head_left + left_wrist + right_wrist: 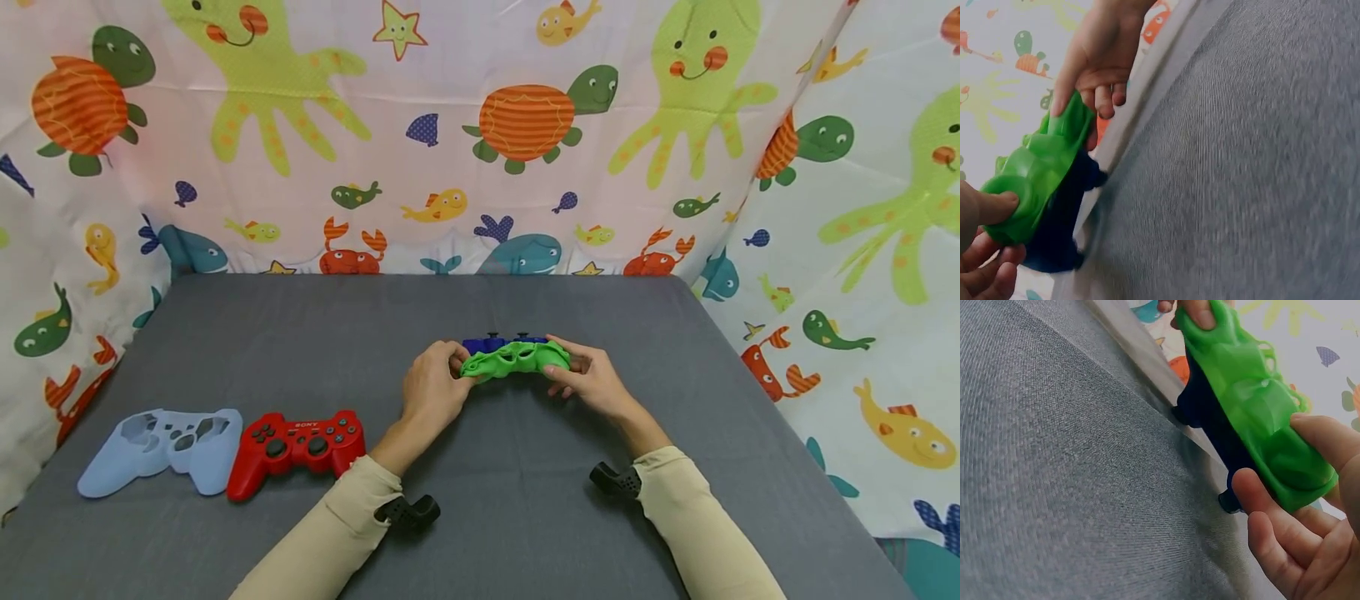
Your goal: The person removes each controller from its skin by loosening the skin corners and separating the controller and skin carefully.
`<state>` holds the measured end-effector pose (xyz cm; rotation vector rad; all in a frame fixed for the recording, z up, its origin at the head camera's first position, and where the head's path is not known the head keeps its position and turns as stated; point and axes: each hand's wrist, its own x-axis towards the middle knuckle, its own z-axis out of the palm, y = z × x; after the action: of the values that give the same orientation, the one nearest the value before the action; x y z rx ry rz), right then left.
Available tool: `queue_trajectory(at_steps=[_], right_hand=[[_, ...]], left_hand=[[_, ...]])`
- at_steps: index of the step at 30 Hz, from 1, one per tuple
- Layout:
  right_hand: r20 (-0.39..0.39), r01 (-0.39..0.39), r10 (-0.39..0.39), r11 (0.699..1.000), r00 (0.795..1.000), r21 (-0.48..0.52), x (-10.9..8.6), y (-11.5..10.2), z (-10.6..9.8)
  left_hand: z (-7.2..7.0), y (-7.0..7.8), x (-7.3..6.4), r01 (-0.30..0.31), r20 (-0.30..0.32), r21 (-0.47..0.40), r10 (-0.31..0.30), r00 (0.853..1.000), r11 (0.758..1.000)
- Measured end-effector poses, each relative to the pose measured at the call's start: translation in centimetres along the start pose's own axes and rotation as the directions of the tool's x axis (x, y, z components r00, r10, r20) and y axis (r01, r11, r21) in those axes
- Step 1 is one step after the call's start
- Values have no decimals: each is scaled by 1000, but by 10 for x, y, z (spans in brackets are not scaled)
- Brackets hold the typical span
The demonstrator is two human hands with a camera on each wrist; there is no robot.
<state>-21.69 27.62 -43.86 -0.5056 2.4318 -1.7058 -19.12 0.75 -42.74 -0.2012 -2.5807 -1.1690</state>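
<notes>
A soft green controller cover [517,358] is partly over a dark blue game controller [474,344], held up above the table's middle. My left hand [433,385] pinches the left end between thumb and fingers. At the other end, my right hand [594,382] grips the cover with its thumb on the near side and fingers behind. In the left wrist view the stretched green cover [1041,162] wraps one side, while the blue controller [1057,234] shows bare along the other. The right wrist view shows the blue controller's [1213,428] thumbsticks facing away from the cover.
On the grey table [495,517], a red game controller [297,456] lies at left, face up. Touching or very near its left grip is a pale blue controller cover [127,462]. Patterned sea-animal curtains [450,50] stand behind and at both sides.
</notes>
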Motion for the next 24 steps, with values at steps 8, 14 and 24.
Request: queue_trajectory(at_steps=[8,14,24], right_hand=[[-9,-9,9,1000,1000,-7,1,2,1],[-1,-1,1,1000,1000,-5,2,3,-1],[-10,-19,19,1000,1000,3,2,5,-3]], left_hand=[[1,7,-5,-5,92,82,-2,996,997],[-3,12,-6,-23,188,85,7,982,996],[-7,20,-5,-21,303,67,0,953,998]])
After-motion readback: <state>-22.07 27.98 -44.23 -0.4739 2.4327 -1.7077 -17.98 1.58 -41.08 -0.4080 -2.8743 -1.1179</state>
